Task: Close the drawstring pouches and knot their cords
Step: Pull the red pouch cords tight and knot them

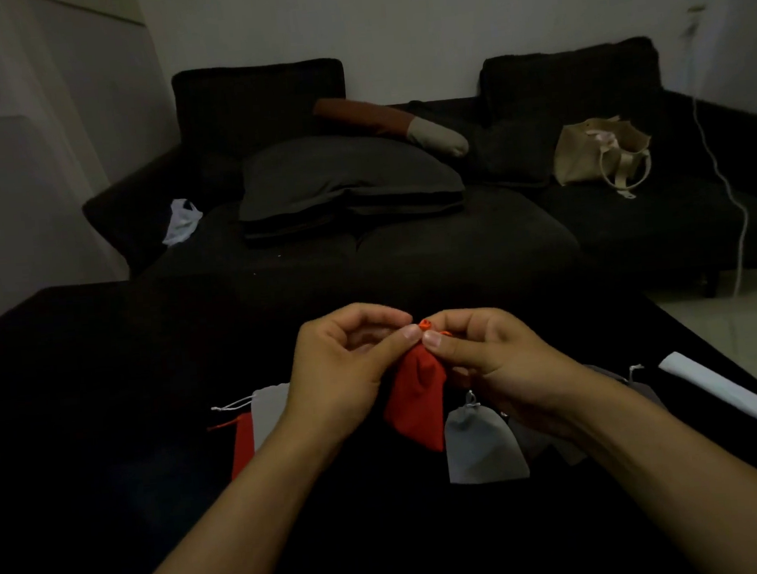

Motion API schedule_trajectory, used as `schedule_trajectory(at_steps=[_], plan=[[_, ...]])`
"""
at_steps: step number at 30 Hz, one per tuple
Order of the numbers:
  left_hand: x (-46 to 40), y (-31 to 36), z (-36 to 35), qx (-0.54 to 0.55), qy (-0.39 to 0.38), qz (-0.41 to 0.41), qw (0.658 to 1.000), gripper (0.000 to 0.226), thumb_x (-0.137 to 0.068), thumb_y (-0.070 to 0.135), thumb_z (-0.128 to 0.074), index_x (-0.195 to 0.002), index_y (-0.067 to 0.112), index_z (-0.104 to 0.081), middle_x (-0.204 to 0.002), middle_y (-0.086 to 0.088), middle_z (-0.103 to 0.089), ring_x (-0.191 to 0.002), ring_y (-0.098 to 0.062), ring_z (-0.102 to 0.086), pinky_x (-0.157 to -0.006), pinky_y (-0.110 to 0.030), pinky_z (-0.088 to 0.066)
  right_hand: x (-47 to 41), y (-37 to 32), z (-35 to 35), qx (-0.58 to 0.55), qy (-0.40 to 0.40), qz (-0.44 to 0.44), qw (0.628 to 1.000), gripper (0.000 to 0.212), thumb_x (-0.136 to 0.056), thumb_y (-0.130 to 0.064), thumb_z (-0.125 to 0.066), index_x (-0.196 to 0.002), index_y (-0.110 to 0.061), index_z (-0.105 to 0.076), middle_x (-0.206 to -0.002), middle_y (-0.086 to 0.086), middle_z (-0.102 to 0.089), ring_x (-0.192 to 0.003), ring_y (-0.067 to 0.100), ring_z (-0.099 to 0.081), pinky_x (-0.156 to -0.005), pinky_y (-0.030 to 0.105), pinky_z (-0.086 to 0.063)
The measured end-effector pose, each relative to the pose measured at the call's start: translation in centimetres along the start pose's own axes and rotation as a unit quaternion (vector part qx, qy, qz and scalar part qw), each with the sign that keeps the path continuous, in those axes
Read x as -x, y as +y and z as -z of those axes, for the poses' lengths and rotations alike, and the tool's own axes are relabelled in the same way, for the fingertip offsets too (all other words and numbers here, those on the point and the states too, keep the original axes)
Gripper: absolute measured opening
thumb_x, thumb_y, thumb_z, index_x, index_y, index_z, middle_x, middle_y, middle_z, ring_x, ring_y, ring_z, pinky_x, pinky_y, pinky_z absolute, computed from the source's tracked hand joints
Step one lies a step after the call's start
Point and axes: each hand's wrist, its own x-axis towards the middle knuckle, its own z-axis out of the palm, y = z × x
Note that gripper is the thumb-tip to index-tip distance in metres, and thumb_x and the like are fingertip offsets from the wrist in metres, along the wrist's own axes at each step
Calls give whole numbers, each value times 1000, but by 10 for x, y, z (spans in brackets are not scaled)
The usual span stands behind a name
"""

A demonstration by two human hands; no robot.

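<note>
My left hand [346, 357] and my right hand [486, 351] meet at the gathered neck of the red pouch [415, 397], each grip a tight pinch of thumb and forefinger on the orange cord [426, 325] where it bunches into a small loop or knot. I cannot tell whether the knot is already snug. The pouch hangs from that pinch above the bench [104, 399], its body drooping between my wrists.

It looks like light, soft cloth with nothing stiff in it, so it should follow wherever the cord goes and needs no support from below. The cord is thin and probably slick, so I judge the best hold is right at the neck, close to the knot, with fingertips rather than the whole hand; a hold further out would let the loop slacken.

On the bench just beneath lie more pouches: a grey pouch [482, 446] with its cord end up, beside my right wrist, a white pouch [269, 413] and another red pouch [242, 447] by my left forearm, and darker ones partly hidden under my right arm. A white strip [718, 391] lies well apart to the right.
</note>
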Motion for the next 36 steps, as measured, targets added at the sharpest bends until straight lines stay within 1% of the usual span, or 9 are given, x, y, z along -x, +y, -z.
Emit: schedule_trajectory(at_steps=[3, 6, 12, 14, 17, 21, 26, 30, 36], plan=[[-2, -2, 5, -177, -22, -179, 968, 12, -81, 7, -78, -87, 17, -77, -81, 6, -76, -79, -3, -72, -72, -17, -55, -1, 1, 1, -4, -2, -5, 1000, 14, -90, -23, -64, -93, -12, -72, -82, 8, -62, -75, 17, -54, -71, 29, -39], [-5, -2, 12, -260, -34, -279, 924, 13, -80, 7, -78, -91, 15, -78, -87, 8, -76, -82, 1, -71, -75, -15, -54, -2, 3, 1, -6, -19, -14, 1000, 14, -89, -25, -63, -88, -14, -71, -81, 6, -60, -75, 15, -52, -71, 29, -37], [-8, -2, 17, -303, -75, -331, 890, 19, -80, 10, -79, -98, 15, -78, -94, 5, -77, -87, 2, -71, -79, -16, -54, 0, -2, -1, -103, -16, -95, 990, 35, -85, -43, -60, -85, -8, -64, -71, 4, -51, -64, 12, -46, -56, 22, -34], [-8, 0, 17, -323, -102, -351, 873, 19, -82, 11, -78, -100, 16, -78, -96, 4, -77, -88, 1, -70, -81, -16, -54, 1, -1, -2, -124, -5, -101, 987, 27, -88, -35, -60, -77, -11, -66, -69, 3, -49, -62, 11, -45, -57, 23, -32], [-8, 2, 19, -373, -117, -384, 837, 19, -83, 15, -74, -101, 17, -77, -101, -1, -76, -92, -7, -72, -81, -27, -59, 1, -1, -2, -121, 10, -99, 988, 15, -90, -20, -58, -80, -10, -65, -69, 2, -48, -62, 10, -43, -61, 24, -30], [-6, 5, 22, -428, -124, -418, 792, 23, -87, 27, -62, -102, 20, -78, -102, -2, -77, -95, -12, -73, -77, -33, -62, 2, -3, -2, -127, 11, -109, 986, 13, -91, -17, -57, -81, -8, -58, -66, 1, -45, -60, 9, -39, -59, 24, -25], [-3, 11, 19, -441, -156, -363, 806, 26, -89, 34, -56, -103, 22, -74, -102, 4, -74, -90, -7, -71, -75, -33, -61, 1, -2, -2, -128, 21, -117, 985, 17, -94, -16, -55, -79, -9, -58, -65, 0, -44, -58, 8, -38, -58, 23, -25], [-4, 13, 17, -466, -173, -304, 813, 20, -89, 31, -61, -106, 24, -70, -103, 8, -69, -89, -6, -66, -78, -35, -58, 1, 1, -1, -103, 28, -133, 985, 12, -85, -18, -62, -77, -9, -61, -66, 1, -47, -58, 6, -41, -56, 19, -27], [-4, 4, 20, -446, -165, -317, 821, 17, -90, 26, -63, -105, 20, -69, -98, 4, -70, -82, -7, -66, -72, -35, -59, 0, -2, -5, -90, 55, -138, 985, 16, -90, -18, -63, -76, -11, -66, -64, -1, -52, -56, 5, -45, -52, 16, -35]])
